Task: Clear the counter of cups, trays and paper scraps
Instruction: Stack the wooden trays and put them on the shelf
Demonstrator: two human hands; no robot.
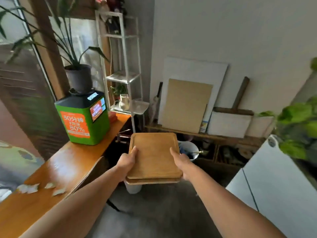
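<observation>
Beside the glossy counter (56, 170), both hands' fingers clamp two stacked wooden trays (154, 155) (rounded corners).

We had one wide-angle view, worn on the head, and it looked forward and down past both forearms. The glossy orange-brown wooden counter (56, 170) ran close along its left edge, the white cabinet (274, 182) close at its right, and the pale grey wall (231, 31) stood farther ahead. Lines bowed toward the frame's edges.

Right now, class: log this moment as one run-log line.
left hand: grip on trays | right hand: grip on trays | trays: two stacked, off counter | paper scraps: on counter
</observation>
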